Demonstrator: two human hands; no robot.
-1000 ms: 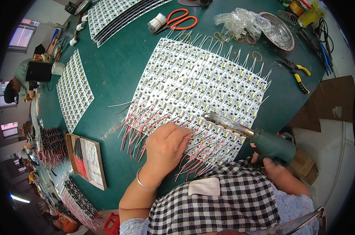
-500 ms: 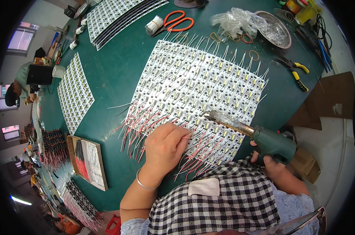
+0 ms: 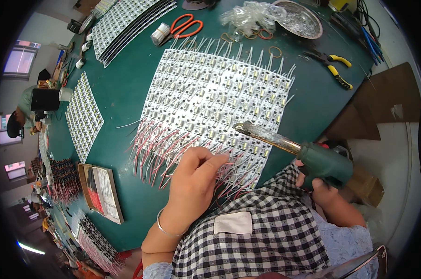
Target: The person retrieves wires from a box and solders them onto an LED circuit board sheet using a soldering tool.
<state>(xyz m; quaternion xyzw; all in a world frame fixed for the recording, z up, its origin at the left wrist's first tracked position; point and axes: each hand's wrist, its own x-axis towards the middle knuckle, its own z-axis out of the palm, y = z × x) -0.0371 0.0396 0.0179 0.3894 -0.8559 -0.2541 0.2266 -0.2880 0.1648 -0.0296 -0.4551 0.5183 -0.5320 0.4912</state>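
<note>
1. I've got the sheet (image 3: 210,97) mid-scene on the green table (image 3: 119,97): white, gridded into small boards with dark chips and yellow and silver parts. Glare across its middle.
2. White wires (image 3: 251,55) stick out past its far edge; red wires (image 3: 147,156), mixed with white ones, bunch along the near side.
3. Left hand (image 3: 192,181) is over the sheet's near edge, thumb and forefinger in a narrow pinch at the wires. I can't tell if one is caught between them.
4. Right hand (image 3: 325,191), off the sheet's near right, is wrapped round the handle of the green iron (image 3: 326,165). Barrel reaches left over the sheet, tip just beyond the left fingertips; contact unclear to me.
5. Any print on the boards is too small for me to read.
6. Pliers (image 3: 339,77) far right, scissors (image 3: 174,34) far left.
</note>
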